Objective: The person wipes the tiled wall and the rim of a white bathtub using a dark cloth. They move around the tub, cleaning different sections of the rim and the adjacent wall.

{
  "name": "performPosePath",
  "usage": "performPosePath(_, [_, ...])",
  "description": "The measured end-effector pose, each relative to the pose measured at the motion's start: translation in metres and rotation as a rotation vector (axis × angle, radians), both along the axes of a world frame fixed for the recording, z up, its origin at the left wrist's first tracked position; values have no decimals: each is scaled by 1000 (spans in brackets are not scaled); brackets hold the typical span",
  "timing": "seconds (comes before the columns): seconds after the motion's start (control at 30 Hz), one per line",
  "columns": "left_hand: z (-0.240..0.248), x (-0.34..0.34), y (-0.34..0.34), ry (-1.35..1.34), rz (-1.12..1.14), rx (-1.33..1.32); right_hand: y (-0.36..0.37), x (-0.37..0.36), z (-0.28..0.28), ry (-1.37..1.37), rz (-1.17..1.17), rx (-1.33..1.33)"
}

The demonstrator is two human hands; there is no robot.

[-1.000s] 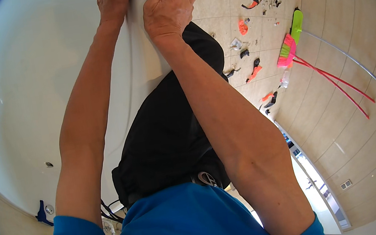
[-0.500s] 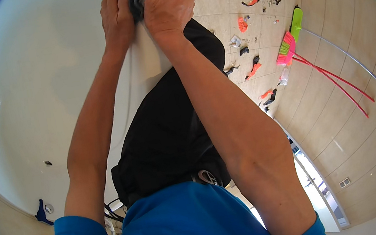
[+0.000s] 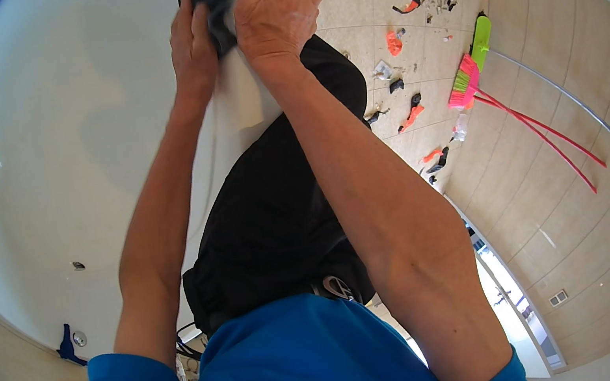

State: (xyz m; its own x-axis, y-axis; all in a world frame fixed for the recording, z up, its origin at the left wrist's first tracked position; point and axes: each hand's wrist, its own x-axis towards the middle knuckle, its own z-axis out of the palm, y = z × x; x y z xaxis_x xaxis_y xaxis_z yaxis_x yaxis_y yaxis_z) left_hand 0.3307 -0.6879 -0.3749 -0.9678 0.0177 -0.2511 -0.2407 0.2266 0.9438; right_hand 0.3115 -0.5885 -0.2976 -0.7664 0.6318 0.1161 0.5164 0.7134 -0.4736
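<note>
A dark grey cloth (image 3: 218,13) is bunched under the fingers of my left hand (image 3: 192,53), which is closed on it against the inner side of a white bathtub (image 3: 77,163). My right hand (image 3: 279,15) is at the tub's rim, thumb on the tub side and fingers bent over the outer side. A gap now separates it from the cloth. Part of its fingertips is hidden.
A blue cloth (image 3: 68,346) hangs near a round metal fitting (image 3: 79,339) at the tub's far-left end. On the tiled floor to the right lie orange and black scraps (image 3: 413,116), a pink broom (image 3: 465,81) and a green broom (image 3: 481,35).
My left hand has drawn the cloth slightly left and toward me, away from my right hand. My right hand has stayed almost in place and no longer touches the cloth.
</note>
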Motion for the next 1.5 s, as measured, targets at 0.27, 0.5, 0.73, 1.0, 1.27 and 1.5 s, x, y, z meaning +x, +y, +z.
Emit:
performPosePath(0.27, [-39, 13, -16, 297, -113, -264, -2, -3, 1, -13, 23, -3])
performPosePath(0.5, [-83, -63, -22, 24, 49, 526, -4, -3, -3, -15, 24, 27])
performPosePath(0.73, [-41, -27, -11, -103, 55, 255, -3, 0, 0, -5, 13, 24])
performPosePath(1.0, [-16, 49, -29, -331, 25, 310, -2, -1, 3, -47, -1, -5])
performPosePath(1.27, [-31, -36, -7, -299, 186, 445, -2, -1, 2, -14, 9, 7])
performPosePath(1.5, [-90, -95, -21, 4, 105, 406, -9, -1, 5, -1, 18, 0])
